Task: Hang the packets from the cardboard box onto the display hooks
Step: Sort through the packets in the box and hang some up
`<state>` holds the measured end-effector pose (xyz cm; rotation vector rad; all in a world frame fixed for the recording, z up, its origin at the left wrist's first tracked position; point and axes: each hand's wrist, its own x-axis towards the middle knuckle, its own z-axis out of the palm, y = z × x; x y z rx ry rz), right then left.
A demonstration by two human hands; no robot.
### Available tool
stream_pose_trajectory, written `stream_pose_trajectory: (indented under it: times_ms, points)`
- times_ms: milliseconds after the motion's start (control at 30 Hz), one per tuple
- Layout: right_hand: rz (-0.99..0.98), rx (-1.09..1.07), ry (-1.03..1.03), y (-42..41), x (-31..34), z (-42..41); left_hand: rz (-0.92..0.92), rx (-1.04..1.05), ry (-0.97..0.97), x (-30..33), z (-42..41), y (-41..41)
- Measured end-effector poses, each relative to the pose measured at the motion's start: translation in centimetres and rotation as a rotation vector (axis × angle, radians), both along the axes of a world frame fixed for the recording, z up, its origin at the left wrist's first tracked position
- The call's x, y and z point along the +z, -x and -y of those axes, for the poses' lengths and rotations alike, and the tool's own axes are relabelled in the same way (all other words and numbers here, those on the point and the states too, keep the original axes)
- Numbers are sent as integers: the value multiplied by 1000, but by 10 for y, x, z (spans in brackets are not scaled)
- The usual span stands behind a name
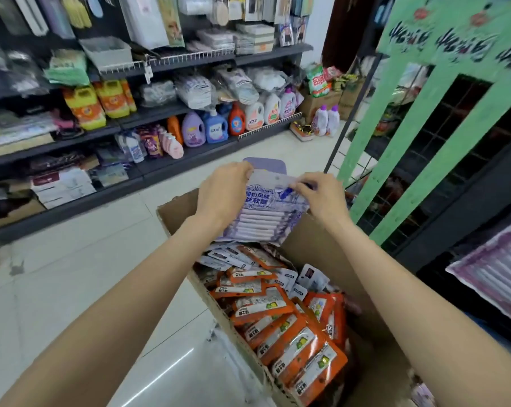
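A purple-and-white packet with several white sticks showing through it is held upright above the far end of the open cardboard box. My left hand grips its top left corner. My right hand pinches its top right corner. A second purple packet shows just behind the first. The box below holds several orange packets and some white-and-blue ones. To the right stands a dark wire display rack with a green printed frame.
Dark shelves on the left carry detergent bottles, bags and boxed goods. Pale floor tiles lie between the shelves and the box. A purple packet of the same kind hangs at the right edge.
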<state>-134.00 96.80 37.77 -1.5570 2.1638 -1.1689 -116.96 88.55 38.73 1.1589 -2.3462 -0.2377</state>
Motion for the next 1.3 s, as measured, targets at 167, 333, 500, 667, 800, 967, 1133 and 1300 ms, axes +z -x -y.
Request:
stream_pose_trajectory:
  times_ms: [167, 333, 500, 667, 800, 967, 1133, 1300]
  points:
    - [-14, -59, 95, 39, 43, -48, -67, -131, 104, 50, -30, 46]
    - [-43, -177, 204, 99, 77, -117, -19, -250, 281, 99, -80, 117]
    - [-17, -284, 282, 155, 101, -180, -124, -350, 344, 130, -133, 190]
    - [-11, -390, 268, 207, 103, -236, -84, -427, 315, 134, -179, 252]
    - [-15, -428, 221, 238, 90, -274, -34, -467, 274, 117, -208, 295]
    - [1, -509, 113, 264, 56, -312, 42, -524, 166, 77, -236, 340]
    - [71, -537, -32, 282, 9, -333, 181, -541, 26, 29, -254, 373]
    - [101, -631, -96, 306, -8, -343, 142, -546, -133, 9, -268, 402]
